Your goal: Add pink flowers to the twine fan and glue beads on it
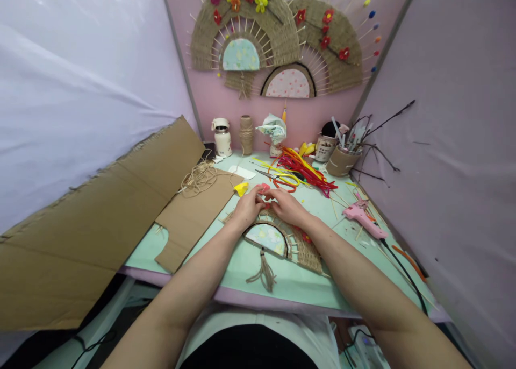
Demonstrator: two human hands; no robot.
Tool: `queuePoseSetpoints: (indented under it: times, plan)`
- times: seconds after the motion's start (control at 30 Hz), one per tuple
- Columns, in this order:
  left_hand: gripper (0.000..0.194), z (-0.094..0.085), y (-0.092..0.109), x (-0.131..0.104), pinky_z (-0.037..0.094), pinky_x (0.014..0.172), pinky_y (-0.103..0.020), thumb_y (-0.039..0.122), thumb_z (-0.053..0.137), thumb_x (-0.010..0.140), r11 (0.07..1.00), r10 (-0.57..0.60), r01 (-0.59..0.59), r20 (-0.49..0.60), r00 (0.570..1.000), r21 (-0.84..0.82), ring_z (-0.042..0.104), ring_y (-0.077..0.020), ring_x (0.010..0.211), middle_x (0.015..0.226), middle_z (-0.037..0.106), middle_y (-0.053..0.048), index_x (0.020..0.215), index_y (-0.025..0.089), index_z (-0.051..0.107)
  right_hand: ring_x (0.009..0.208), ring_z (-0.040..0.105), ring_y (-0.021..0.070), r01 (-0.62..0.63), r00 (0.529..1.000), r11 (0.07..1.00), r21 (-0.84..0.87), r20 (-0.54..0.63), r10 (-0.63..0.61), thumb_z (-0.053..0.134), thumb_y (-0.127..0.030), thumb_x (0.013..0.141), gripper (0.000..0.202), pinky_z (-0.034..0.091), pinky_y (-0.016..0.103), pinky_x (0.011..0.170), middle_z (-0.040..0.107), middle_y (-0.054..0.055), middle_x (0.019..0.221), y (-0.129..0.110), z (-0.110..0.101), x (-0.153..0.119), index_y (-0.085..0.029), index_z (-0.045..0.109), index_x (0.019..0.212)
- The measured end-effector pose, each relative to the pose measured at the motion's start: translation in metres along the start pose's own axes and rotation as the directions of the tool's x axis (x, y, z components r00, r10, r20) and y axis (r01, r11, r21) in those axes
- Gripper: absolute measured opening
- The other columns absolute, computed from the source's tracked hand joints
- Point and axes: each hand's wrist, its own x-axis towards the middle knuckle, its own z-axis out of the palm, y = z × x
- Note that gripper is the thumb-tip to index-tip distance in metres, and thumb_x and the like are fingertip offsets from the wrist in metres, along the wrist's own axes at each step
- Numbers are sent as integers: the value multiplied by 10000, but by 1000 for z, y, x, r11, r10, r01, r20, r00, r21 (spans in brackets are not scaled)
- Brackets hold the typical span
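Observation:
A woven twine fan (pixel 308 255) with a pale green half-circle centre and a twine tassel (pixel 264 272) lies on the mint tabletop. Both hands meet over its upper edge. My left hand (pixel 249 205) has its fingers bent inward, and my right hand (pixel 285 204) faces it with fingers closed. What they pinch between them is too small to make out; some red shows at the fingertips. A pink-red piece (pixel 265 187) sits just beyond the fingers, and a yellow piece (pixel 241 189) lies to the left of them. Red flowers (pixel 306 236) show beside my right wrist.
Scissors (pixel 291 179) and red and yellow pipe cleaners (pixel 308 170) lie beyond the hands. To the right are a pink glue gun (pixel 365 221) and a pot of branches (pixel 343 160). Cardboard (pixel 197 213) and tangled twine (pixel 200 178) lie left; jars and a twine spool (pixel 246 135) stand behind.

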Motion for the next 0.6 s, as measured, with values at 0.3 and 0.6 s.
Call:
queuePoseSetpoints:
  times: [0.3, 0.6]
  plan:
    - [492, -2, -4, 3, 477, 826, -291, 69, 566, 746, 1000, -10, 11, -16, 1000, 15, 645, -158, 828, 878, 715, -27, 1225, 182, 564, 927, 579, 201, 2, 1000, 1000, -19, -5, -3, 435, -11, 785, 381, 435, 335, 838, 665, 92, 1012, 0, -2, 1, -152, 598, 1099]
    - [518, -13, 6, -19, 463, 905, -326, 105, 502, 810, 967, 63, -72, 46, 997, 244, 631, -188, 972, 999, 702, -41, 1304, 259, 513, 897, 588, 178, -15, 1000, 1000, -14, 20, 15, 441, -19, 809, 371, 435, 300, 805, 679, 69, 984, -1, -5, 1, -170, 600, 1109]
